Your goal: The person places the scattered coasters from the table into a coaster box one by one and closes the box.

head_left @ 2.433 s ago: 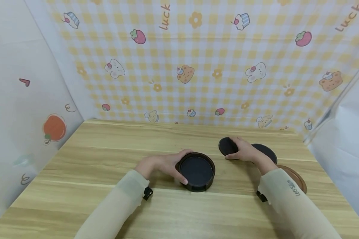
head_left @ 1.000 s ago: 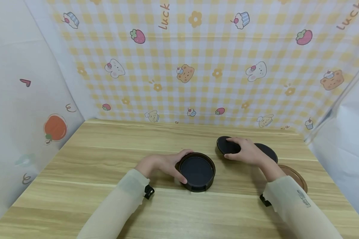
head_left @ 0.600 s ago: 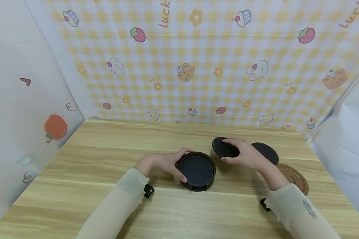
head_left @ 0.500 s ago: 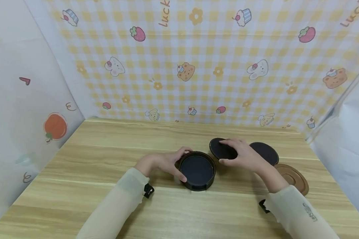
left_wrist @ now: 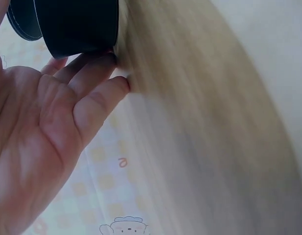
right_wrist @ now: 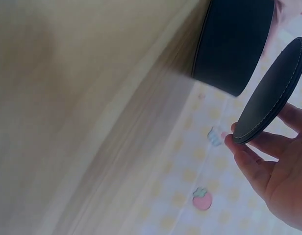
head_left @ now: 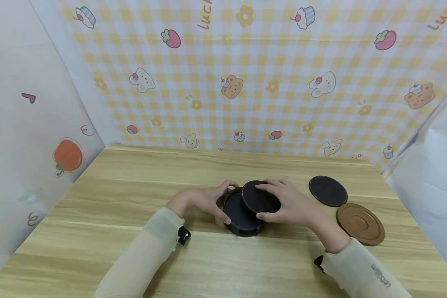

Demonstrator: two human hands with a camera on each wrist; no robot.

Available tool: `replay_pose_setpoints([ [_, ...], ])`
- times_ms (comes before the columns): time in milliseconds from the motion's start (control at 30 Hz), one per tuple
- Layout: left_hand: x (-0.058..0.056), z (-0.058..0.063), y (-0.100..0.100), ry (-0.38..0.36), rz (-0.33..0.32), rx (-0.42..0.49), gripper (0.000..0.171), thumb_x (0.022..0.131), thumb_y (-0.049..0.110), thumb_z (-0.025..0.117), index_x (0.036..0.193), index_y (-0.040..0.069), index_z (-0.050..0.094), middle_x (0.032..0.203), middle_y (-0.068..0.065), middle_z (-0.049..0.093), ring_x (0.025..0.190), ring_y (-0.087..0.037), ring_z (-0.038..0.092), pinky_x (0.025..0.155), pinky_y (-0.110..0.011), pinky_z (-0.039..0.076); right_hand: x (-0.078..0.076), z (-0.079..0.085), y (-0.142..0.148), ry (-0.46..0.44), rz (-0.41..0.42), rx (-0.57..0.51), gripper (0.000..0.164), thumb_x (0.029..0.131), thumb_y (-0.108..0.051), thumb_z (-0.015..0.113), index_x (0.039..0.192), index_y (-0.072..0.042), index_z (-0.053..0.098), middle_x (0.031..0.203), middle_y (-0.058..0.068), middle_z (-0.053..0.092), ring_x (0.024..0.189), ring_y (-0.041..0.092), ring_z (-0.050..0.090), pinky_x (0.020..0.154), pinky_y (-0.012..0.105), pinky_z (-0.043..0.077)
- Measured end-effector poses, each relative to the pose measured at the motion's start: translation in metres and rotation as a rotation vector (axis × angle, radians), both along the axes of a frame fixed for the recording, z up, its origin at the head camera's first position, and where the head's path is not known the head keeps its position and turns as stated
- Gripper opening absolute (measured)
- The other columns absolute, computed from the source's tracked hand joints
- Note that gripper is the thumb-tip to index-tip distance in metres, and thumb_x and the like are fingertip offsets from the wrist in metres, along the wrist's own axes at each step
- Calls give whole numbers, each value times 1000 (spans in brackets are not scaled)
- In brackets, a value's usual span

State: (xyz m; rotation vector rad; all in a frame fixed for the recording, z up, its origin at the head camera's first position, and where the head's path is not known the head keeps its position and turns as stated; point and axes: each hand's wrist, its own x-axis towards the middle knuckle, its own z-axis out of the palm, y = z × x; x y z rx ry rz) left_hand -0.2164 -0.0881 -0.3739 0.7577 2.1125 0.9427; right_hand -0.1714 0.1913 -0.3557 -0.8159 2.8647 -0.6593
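Note:
A round black coaster holder (head_left: 242, 230) with a notched front stands on the wooden table; a dark disc shows inside. My left hand (head_left: 208, 202) grips its left side, thumb at the front and fingers behind. In the left wrist view that hand (left_wrist: 48, 117) has its fingers against the holder wall (left_wrist: 80, 29). My right hand (head_left: 290, 205) pinches a black stitched coaster (head_left: 258, 198) by its edge, tilted over the holder's right part. From the right wrist, the coaster (right_wrist: 271, 95) appears apart from the holder (right_wrist: 234, 46).
Another black coaster (head_left: 328, 191) lies flat to the right. Just in front of it is a round brown wooden disc (head_left: 359, 223) with a ringed centre. Behind the table (head_left: 223, 265) rises a yellow checked backdrop (head_left: 246, 62); white sheets hang at both sides.
My right hand has lifted the coaster off the table and carried it left over the holder. The left hand keeps its grip on the holder, which has stayed in place.

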Motion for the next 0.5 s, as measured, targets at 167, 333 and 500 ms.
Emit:
replay_pose_setpoints([
  [167,1,0,-1,-7,9,14,92,81,25,83,148,25,19,150,-6,42,141,-21,38,120,-45,24,6,1,-11,-1,43,35,75,79,-60,73,143,-25,55,152,14,45,130,34,46,94,53,49],
  [333,1,1,-1,-8,-2,21,91,81,24,83,147,26,20,152,-7,40,143,-21,36,120,-45,24,10,0,-19,10,83,75,78,79,-65,71,144,-27,53,152,12,45,131,31,47,91,49,52],
  [500,-2,-1,-1,-14,-16,46,89,82,21,82,146,25,21,153,-6,40,143,-21,37,121,-44,24,11,-2,-25,15,128,81,79,80,-63,71,145,-25,51,153,13,43,132,30,46,93,47,51],
])
